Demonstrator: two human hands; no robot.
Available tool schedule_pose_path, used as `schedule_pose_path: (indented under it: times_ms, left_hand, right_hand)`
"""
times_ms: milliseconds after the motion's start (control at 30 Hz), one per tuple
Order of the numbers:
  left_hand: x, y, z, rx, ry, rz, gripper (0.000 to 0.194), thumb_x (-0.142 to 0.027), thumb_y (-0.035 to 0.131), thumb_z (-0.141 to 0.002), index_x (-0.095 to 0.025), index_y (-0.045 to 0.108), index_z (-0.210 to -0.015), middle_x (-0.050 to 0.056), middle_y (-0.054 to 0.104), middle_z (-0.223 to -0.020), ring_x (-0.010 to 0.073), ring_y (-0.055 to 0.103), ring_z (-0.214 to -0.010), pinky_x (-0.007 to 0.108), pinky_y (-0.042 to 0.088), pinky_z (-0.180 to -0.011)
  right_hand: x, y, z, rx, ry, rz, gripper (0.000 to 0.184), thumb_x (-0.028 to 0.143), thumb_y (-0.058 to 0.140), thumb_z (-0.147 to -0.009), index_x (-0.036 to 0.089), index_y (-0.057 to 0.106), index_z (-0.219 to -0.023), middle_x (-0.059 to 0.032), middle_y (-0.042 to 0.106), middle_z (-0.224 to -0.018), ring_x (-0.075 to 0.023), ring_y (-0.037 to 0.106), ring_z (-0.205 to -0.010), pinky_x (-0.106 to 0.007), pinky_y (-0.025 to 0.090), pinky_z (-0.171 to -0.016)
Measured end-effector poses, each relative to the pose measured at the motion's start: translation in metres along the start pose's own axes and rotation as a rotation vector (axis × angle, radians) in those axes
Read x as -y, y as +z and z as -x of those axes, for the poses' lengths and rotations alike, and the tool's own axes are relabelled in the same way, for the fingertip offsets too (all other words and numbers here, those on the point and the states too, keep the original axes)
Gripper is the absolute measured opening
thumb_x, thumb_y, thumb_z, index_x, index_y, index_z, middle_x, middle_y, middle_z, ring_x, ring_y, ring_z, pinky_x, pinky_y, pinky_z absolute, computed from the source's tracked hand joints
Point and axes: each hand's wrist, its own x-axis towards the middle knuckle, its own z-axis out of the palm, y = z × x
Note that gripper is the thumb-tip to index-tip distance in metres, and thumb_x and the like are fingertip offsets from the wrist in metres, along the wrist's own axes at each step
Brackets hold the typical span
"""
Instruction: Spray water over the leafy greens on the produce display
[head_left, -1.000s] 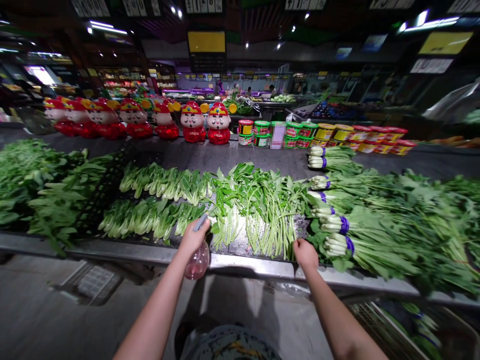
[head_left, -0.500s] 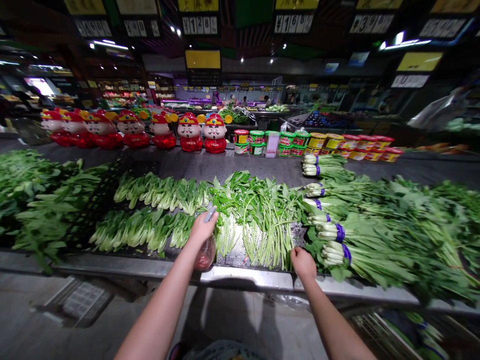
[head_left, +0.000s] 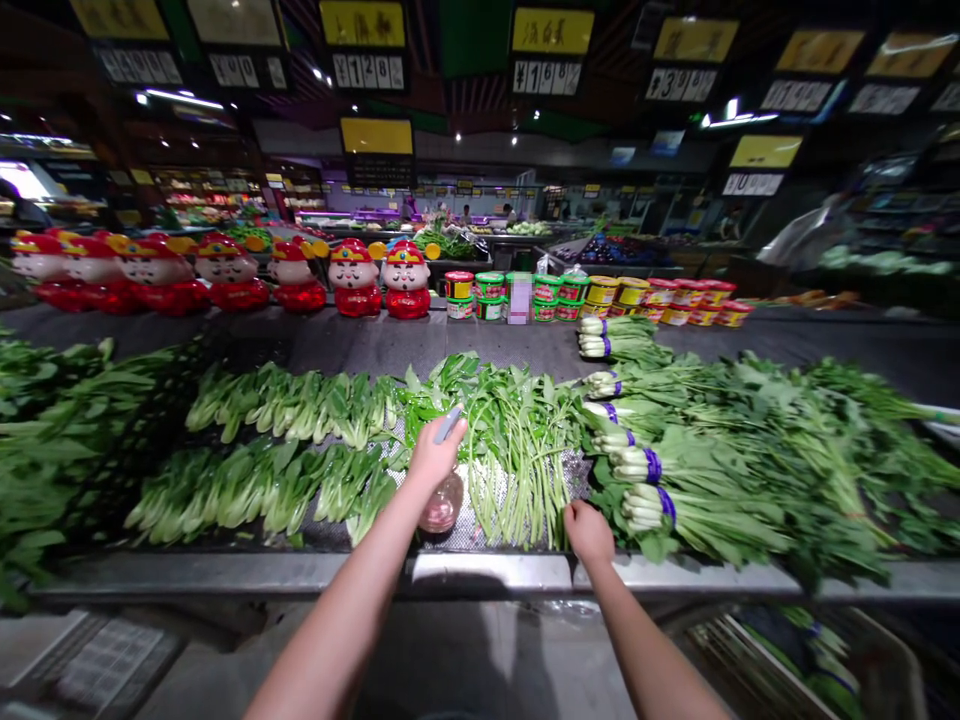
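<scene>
My left hand [head_left: 436,452] is wrapped round a spray bottle with a grey trigger head [head_left: 448,425] and a clear, pinkish body [head_left: 442,505]. The bottle is over the left part of the loose long-stemmed leafy greens [head_left: 517,460], just behind the metal front edge. Fingers curled, my right hand [head_left: 589,532] is closed at the right-hand stalk ends of these greens; the inside of the fist is hidden. Bundles of greens with purple bands [head_left: 652,465] lie just right of it. Rows of small bok choy [head_left: 255,485] are left of the spray bottle.
A metal rail [head_left: 300,575] runs along the stand's front. Red figure-shaped jars [head_left: 406,280] and stacked small tubs [head_left: 546,297] line the back ledge. Price signs [head_left: 553,50] hang overhead. Below at right is a crate [head_left: 757,660] with more greens.
My left hand has moved right with the spray bottle, from beside the bok choy to over the long-stemmed greens. My right hand stays closed by the front edge. The view has turned right.
</scene>
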Motion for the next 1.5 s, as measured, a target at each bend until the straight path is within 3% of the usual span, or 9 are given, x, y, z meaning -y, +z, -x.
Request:
schedule_pose_path:
  times_ms: [333,700,933,1167,1500]
  left_hand:
    - [0.002,0.008,0.008,0.073,0.094,-0.073,0.04,-0.052,0.046,-0.085,-0.017,0.058,-0.071,0.002,0.056,-0.065,0.013,0.047,-0.055,0.026,0.038,-0.053]
    - [0.0,0.024,0.017,0.164,0.165,-0.062,0.043,-0.055,0.043,-0.087,-0.017,0.057,-0.072,0.003,0.057,-0.068,0.0138,0.048,-0.057,0.027,0.038,-0.056]
    - [-0.009,0.034,0.02,0.083,0.171,-0.072,0.039,-0.051,0.042,-0.088,-0.017,0.06,-0.082,0.003,0.059,-0.074,0.0146,0.05,-0.062,0.027,0.039,-0.059]
    - [-0.013,0.035,0.017,0.015,0.166,-0.168,0.038,-0.048,0.042,-0.089,-0.017,0.056,-0.071,0.002,0.056,-0.068,0.014,0.047,-0.058,0.026,0.034,-0.055]
    - [-0.003,0.034,0.017,0.117,0.232,-0.126,0.04,-0.052,0.042,-0.087,-0.018,0.063,-0.082,0.003,0.062,-0.073,0.0165,0.054,-0.064,0.028,0.04,-0.06]
  right_hand:
    - [0.0,0.0,-0.001,-0.014,0.001,-0.011,0.038,0.034,0.032,-0.09,0.021,0.067,-0.089,-0.009,0.069,-0.093,-0.0169,0.063,-0.08,-0.023,0.038,-0.064]
    - [-0.004,0.006,-0.003,-0.042,-0.019,-0.004,0.037,0.033,0.032,-0.09,0.02,0.066,-0.086,-0.0086,0.069,-0.091,-0.0162,0.063,-0.078,-0.023,0.037,-0.063]
    - [-0.003,0.006,-0.002,-0.065,-0.017,-0.03,0.036,0.032,0.033,-0.09,0.02,0.067,-0.084,-0.0081,0.069,-0.09,-0.0152,0.062,-0.077,-0.022,0.035,-0.062]
    - [-0.002,0.004,0.0,-0.065,-0.002,-0.039,0.036,0.033,0.033,-0.09,0.02,0.067,-0.086,-0.0081,0.069,-0.089,-0.0149,0.062,-0.075,-0.023,0.035,-0.061]
    - [0.0,0.003,0.0,-0.069,-0.011,-0.041,0.035,0.032,0.034,-0.09,0.019,0.066,-0.084,-0.0083,0.069,-0.088,-0.0154,0.063,-0.077,-0.023,0.035,-0.061]
